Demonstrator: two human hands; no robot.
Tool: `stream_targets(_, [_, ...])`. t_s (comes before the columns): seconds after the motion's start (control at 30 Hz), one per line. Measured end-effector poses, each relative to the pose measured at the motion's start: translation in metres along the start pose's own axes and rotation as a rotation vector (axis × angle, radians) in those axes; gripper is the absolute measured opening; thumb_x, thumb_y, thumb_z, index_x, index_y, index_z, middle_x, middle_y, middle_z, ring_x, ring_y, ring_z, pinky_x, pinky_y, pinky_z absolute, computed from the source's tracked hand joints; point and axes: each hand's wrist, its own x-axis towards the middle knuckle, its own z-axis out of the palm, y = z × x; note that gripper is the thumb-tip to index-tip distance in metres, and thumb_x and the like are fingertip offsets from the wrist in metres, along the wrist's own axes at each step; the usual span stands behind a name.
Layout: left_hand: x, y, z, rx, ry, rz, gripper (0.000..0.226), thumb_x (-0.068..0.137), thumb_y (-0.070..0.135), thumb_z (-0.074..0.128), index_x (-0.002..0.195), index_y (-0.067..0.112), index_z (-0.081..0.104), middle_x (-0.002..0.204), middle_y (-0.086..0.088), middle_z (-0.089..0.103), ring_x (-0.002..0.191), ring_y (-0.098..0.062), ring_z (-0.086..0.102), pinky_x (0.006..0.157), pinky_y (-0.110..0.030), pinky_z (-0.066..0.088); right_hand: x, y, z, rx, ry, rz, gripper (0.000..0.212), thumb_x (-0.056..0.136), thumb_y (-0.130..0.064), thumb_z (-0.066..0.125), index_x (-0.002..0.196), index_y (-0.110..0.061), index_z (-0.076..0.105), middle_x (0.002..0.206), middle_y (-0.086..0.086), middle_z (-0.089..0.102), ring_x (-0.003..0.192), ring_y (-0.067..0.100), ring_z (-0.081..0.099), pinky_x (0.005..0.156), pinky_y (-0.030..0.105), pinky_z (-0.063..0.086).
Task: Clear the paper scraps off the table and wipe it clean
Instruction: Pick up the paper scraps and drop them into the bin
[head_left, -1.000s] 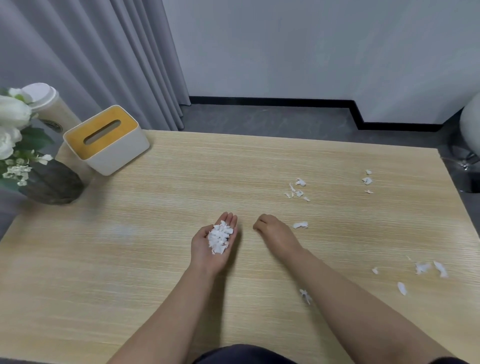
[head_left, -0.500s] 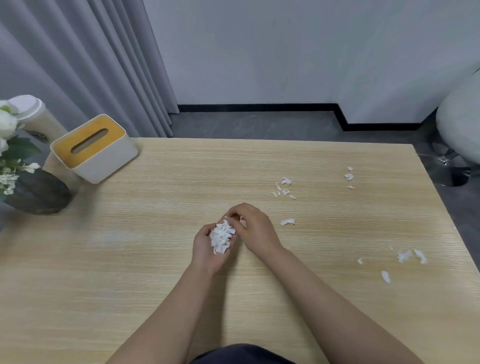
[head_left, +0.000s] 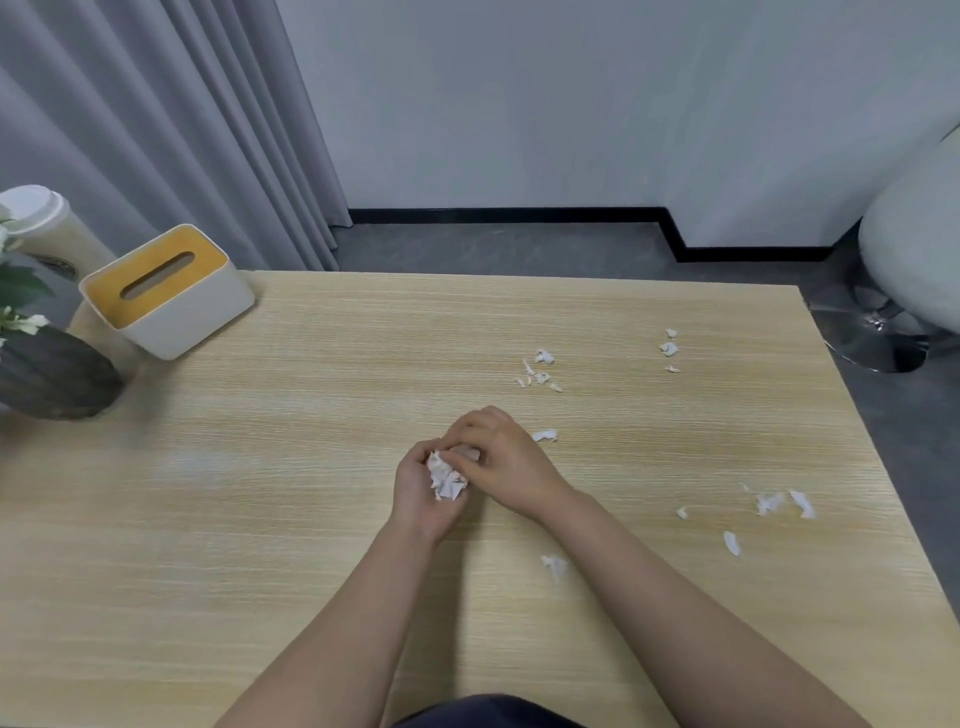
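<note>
Your left hand (head_left: 421, 493) cups a wad (head_left: 445, 479) of scraps; your right hand (head_left: 498, 460) curls over it, pressing more in. You're mid-gathering. Loose scraps (head_left: 540, 371) lie on the table (head_left: 260, 519) at one to four o'clock; next, pinch the nearest, just beside your right knuckles.

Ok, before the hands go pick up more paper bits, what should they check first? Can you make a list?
1. Gathered wad held safely in the left hand: ok, its fingers cup it.
2. Right hand free to pick: not ok, its fingertips are at the wad.
3. Nearest scrap easy to reach: ok, it lies just beside the right hand.
4. All scraps off the table: not ok, the middle cluster, far bits and right-edge bits remain.
5. Something to wipe with: cannot tell, the tissue box shows no tissue sticking out.
</note>
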Motion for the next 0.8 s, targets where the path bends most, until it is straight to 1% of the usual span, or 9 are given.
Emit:
stream_targets(0.07, [0.002, -0.009, 0.005, -0.019, -0.011, -0.008, 0.020, 0.077, 0.009, 0.046, 0.086, -0.001, 0.060, 0.088, -0.013, 0.065, 0.078, -0.021, 0.066, 0.077, -0.026, 0.053, 0.001, 0.007, -0.016, 0.041, 0.019, 0.039, 0.014, 0.089, -0.023, 0.064, 0.095, -0.013, 0.072, 0.097, -0.003, 0.066, 0.097, 0.012, 0.052, 0.088, 0.021, 0.037])
stream_targets(0.13, [0.002, -0.016, 0.011, -0.021, -0.026, -0.022, 0.029, 0.087, 0.010, 0.039, 0.092, -0.006, 0.063, 0.098, -0.018, 0.067, 0.084, -0.027, 0.068, 0.098, -0.031, 0.043, 0.003, 0.019, -0.034, 0.082, 0.065, 0.096, 0.014, 0.088, -0.022, 0.065, 0.096, -0.014, 0.071, 0.097, -0.004, 0.066, 0.096, 0.010, 0.055, 0.087, 0.022, 0.040])
stream_targets(0.23, [0.004, -0.022, 0.019, 0.010, -0.015, -0.016, 0.039, 0.092, 0.011, 0.030, 0.105, -0.007, 0.062, 0.103, -0.020, 0.068, 0.095, -0.030, 0.067, 0.110, -0.031, 0.031, 0.012, 0.046, -0.055, 0.069, 0.123, 0.247, 0.022, 0.088, -0.022, 0.065, 0.108, -0.014, 0.068, 0.107, -0.001, 0.063, 0.098, 0.009, 0.056, 0.086, 0.024, 0.044])
stream_targets(0.37, [0.005, -0.028, 0.023, 0.034, -0.004, -0.015, 0.039, 0.092, 0.010, 0.028, 0.107, -0.007, 0.060, 0.103, -0.020, 0.068, 0.103, -0.030, 0.061, 0.109, -0.035, 0.034, 0.027, 0.086, -0.069, -0.028, 0.138, 0.488, 0.048, 0.085, -0.022, 0.068, 0.130, -0.016, 0.051, 0.124, 0.008, 0.053, 0.107, 0.018, 0.053, 0.086, 0.024, 0.039])
stream_targets(0.5, [0.006, -0.028, 0.021, 0.017, 0.010, -0.020, 0.039, 0.090, 0.009, 0.029, 0.106, -0.006, 0.061, 0.103, -0.020, 0.069, 0.090, -0.031, 0.070, 0.101, -0.034, 0.042, 0.039, 0.113, -0.068, -0.160, 0.011, 0.616, 0.065, 0.083, -0.027, 0.070, 0.140, -0.016, 0.038, 0.137, 0.012, 0.040, 0.126, 0.028, 0.042, 0.099, 0.034, 0.036])
stream_targets(0.57, [0.008, -0.028, 0.016, 0.001, 0.027, -0.033, 0.039, 0.090, 0.009, 0.029, 0.107, -0.007, 0.061, 0.103, -0.020, 0.069, 0.090, -0.031, 0.069, 0.106, -0.032, 0.036, 0.048, 0.120, -0.064, -0.223, -0.039, 0.657, 0.072, 0.081, -0.034, 0.070, 0.141, -0.016, 0.035, 0.139, 0.012, 0.038, 0.127, 0.031, 0.039, 0.100, 0.037, 0.037])
stream_targets(0.67, [0.010, -0.028, 0.012, 0.031, 0.025, -0.059, 0.037, 0.084, 0.006, 0.034, 0.107, -0.007, 0.060, 0.101, -0.021, 0.069, 0.100, -0.031, 0.062, 0.112, -0.030, 0.025, 0.063, 0.123, -0.055, -0.264, -0.049, 0.729, 0.085, 0.077, -0.047, 0.070, 0.144, -0.014, 0.028, 0.140, 0.012, 0.035, 0.130, 0.032, 0.033, 0.102, 0.039, 0.035])
stream_targets(0.73, [0.009, -0.027, 0.009, 0.044, 0.020, -0.053, 0.040, 0.076, 0.006, 0.038, 0.107, -0.007, 0.060, 0.102, -0.021, 0.069, 0.097, -0.030, 0.064, 0.108, -0.029, 0.032, 0.072, 0.123, -0.051, -0.310, -0.041, 0.747, 0.089, 0.076, -0.051, 0.070, 0.143, -0.013, 0.027, 0.140, 0.011, 0.033, 0.130, 0.032, 0.032, 0.102, 0.040, 0.035])
stream_targets(0.8, [0.008, -0.023, 0.003, 0.052, 0.019, -0.049, 0.039, 0.078, 0.006, 0.037, 0.107, -0.007, 0.060, 0.105, -0.021, 0.068, 0.096, -0.030, 0.065, 0.096, -0.029, 0.044, 0.078, 0.123, -0.046, -0.357, -0.030, 0.739, 0.081, 0.077, -0.050, 0.069, 0.139, -0.013, 0.034, 0.138, 0.010, 0.034, 0.127, 0.030, 0.033, 0.100, 0.041, 0.038])
